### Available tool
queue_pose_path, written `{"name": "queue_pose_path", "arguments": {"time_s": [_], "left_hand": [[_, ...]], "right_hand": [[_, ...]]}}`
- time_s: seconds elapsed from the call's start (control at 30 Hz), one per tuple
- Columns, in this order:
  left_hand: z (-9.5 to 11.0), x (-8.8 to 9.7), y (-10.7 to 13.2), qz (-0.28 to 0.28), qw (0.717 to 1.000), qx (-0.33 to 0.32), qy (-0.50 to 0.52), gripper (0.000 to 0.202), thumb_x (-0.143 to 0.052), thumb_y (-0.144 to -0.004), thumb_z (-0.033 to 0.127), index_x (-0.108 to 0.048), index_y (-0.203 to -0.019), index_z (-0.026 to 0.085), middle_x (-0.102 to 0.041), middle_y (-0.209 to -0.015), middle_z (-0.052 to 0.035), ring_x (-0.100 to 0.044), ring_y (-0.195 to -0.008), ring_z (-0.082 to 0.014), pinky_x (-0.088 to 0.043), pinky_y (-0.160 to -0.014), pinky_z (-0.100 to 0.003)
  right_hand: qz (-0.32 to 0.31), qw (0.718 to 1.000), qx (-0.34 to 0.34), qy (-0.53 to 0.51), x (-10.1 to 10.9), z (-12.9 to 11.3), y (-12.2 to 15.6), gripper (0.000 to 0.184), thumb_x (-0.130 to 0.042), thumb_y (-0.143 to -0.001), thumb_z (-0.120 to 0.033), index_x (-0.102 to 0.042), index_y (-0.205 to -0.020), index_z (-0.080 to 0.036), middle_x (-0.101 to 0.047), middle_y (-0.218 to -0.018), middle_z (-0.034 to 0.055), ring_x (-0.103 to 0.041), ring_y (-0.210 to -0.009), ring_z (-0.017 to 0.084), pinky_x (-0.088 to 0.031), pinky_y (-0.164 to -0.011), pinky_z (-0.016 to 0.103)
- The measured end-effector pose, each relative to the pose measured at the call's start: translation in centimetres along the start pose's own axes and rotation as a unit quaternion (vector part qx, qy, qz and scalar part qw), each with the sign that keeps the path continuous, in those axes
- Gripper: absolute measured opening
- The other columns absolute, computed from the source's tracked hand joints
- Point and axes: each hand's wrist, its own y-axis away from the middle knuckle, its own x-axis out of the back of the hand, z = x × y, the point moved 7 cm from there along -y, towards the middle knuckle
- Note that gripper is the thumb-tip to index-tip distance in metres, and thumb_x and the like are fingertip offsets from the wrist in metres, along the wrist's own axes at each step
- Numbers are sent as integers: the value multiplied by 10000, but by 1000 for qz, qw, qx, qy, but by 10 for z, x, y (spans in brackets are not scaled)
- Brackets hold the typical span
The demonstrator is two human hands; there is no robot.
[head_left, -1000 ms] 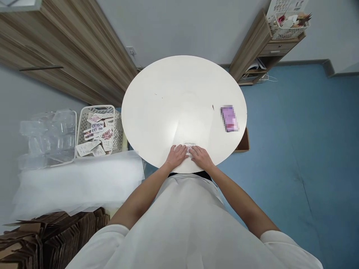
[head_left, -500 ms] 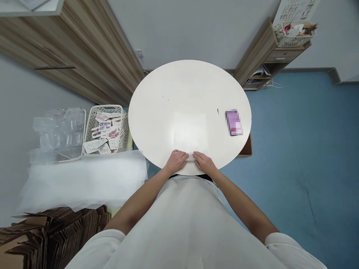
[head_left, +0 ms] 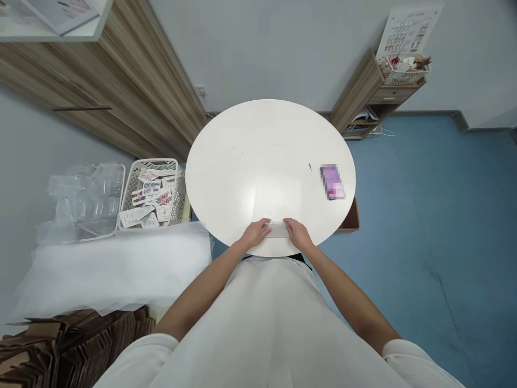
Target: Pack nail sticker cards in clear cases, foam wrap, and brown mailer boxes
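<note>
A clear plastic piece (head_left: 277, 230), flat and see-through, lies at the near edge of the white oval table (head_left: 270, 134). At its left end my left hand (head_left: 255, 233) grips it, fingers curled over the side. My right hand (head_left: 298, 234) holds the opposite end in the same way. Whether the piece is a box or a folded sheet I cannot tell. A blurred purple item (head_left: 332, 182) rests on the right part of the table, with a small dark mark or scrap (head_left: 310, 167) beside it.
On the left stand a white basket of printed cards (head_left: 180, 194) and another basket heaped with clear plastic boxes (head_left: 84, 199). Translucent white sheets (head_left: 117, 269) lie nearer me, above folded brown cardboard (head_left: 76, 350). A wooden cabinet (head_left: 161, 81) rises behind; a small brown box (head_left: 350, 218) sits beneath the table's right side.
My hands have moved apart, and the clear plastic piece between them now shows wider and flatter. The whole view has shifted slightly as my head moved.
</note>
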Motion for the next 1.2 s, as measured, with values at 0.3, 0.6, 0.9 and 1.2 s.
{"name": "queue_pose_path", "arguments": {"time_s": [0.3,0.6,0.9,1.2], "left_hand": [[-34,-1,-17,-24,982,125,139,332,-471,-776,348,-525,-1061,188,-625,-985,-51,-624,-685,-136,-488,-702,-295],[10,25,-9,150,971,-36,-181,330,-429,-802,288,-488,-1110,185,-498,-1190,-105,-434,-1115,-234,-358,-900,-384],[29,-10,-15,-37,954,-164,-248,514,-564,-712,359,-412,-1185,229,-421,-1274,-90,-393,-1144,-242,-248,-959,-409],[18,-12,-5,-32,961,-155,-228,548,-626,-612,520,-489,-1057,233,-513,-1058,-67,-480,-962,-228,-324,-865,-378]], "right_hand": [[-20,993,-93,-68,-12,35,-20,252,-395,-789,-182,-553,-978,-234,-635,-942,16,-591,-791,152,-454,-615,265],[-12,995,-86,48,-16,32,-22,268,-387,-804,-168,-553,-1013,-196,-559,-961,76,-557,-821,167,-431,-674,279],[38,986,74,142,-7,-11,-2,274,-464,-798,-234,-502,-1069,-225,-445,-1252,108,-362,-1178,254,-251,-923,458],[-33,982,102,155,-37,-20,14,399,-592,-685,-216,-473,-1065,-198,-402,-1294,127,-396,-1140,265,-328,-875,413]]}}
